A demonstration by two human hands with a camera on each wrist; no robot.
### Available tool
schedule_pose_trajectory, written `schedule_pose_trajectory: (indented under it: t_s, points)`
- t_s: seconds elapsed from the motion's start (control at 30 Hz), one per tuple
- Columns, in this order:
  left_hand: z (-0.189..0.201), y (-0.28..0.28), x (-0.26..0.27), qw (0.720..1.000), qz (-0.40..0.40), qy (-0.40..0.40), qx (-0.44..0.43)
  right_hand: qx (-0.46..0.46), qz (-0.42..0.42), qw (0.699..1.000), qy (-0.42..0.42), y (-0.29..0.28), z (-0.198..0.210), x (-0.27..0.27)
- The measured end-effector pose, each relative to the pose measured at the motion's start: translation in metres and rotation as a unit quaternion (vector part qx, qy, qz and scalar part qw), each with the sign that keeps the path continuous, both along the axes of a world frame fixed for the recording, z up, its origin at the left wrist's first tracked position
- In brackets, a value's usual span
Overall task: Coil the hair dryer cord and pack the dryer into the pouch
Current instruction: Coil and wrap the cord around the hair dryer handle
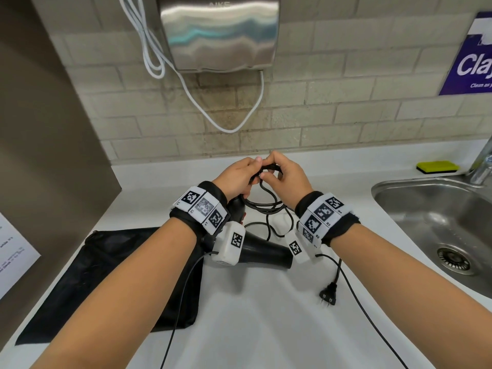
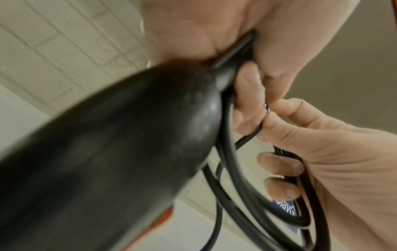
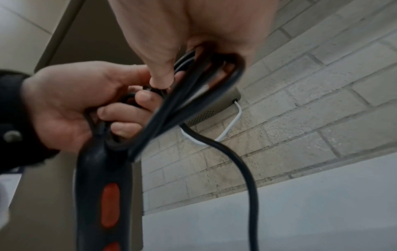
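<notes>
The black hair dryer lies on the white counter, handle pointing away, mostly under my left wrist. Its black cord is gathered in loops above the handle. My left hand grips the loops at the top of the handle, which has orange switches. My right hand pinches the same bundle of loops from the other side. The plug lies loose on the counter near my right forearm. The black mesh pouch lies flat to the left, under my left forearm.
A steel sink with a tap is at the right, a yellow sponge behind it. A steel hand dryer with a white cable hangs on the tiled wall. Thin black wrist-camera wires trail over the counter.
</notes>
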State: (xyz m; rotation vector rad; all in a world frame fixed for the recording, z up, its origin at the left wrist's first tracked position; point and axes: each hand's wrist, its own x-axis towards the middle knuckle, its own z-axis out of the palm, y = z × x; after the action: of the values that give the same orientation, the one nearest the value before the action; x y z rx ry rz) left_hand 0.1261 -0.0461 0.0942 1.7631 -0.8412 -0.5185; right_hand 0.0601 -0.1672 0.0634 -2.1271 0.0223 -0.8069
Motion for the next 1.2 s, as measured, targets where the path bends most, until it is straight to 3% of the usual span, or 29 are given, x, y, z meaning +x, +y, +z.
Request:
schedule_pose_trajectory:
  t_s: [0.2,0.37,0.43,0.6,0.77,0.87,0.93,1.03,1.2]
  points:
    - [0.000,-0.003,-0.001,1.000,0.021,0.013,-0.002,0.035,-0.008,0.999,0.033,-0.008,0.005,-0.001]
    - [-0.004,0.003,-0.002,1.000,-0.001,0.015,-0.025,0.066,0.122,0.972,0.191,-0.015,0.002,-0.005]
    - [-0.003,0.005,-0.001,1.000,-0.014,0.016,-0.023,0.075,0.132,0.962,0.227,-0.016,-0.001,-0.005]
    - [0.000,0.007,0.002,0.997,-0.037,0.050,-0.034,0.157,0.143,0.951,0.225,-0.018,0.001,-0.006]
    - [0.000,0.006,0.006,0.993,-0.046,0.092,-0.054,0.314,0.216,0.897,0.224,-0.020,0.002,-0.004]
    - [0.000,0.008,0.007,0.990,-0.047,0.112,-0.069,0.373,0.197,0.878,0.226,-0.020,0.003,-0.003]
    - [0.000,0.009,0.008,0.988,-0.057,0.122,-0.071,0.328,0.164,0.900,0.237,-0.019,0.004,-0.004]
    - [0.001,0.010,0.008,0.988,-0.078,0.126,-0.053,0.167,0.097,0.945,0.264,-0.019,0.010,-0.005]
    - [0.002,0.011,0.009,0.988,-0.096,0.124,-0.011,0.020,0.041,0.968,0.245,-0.016,0.030,-0.008]
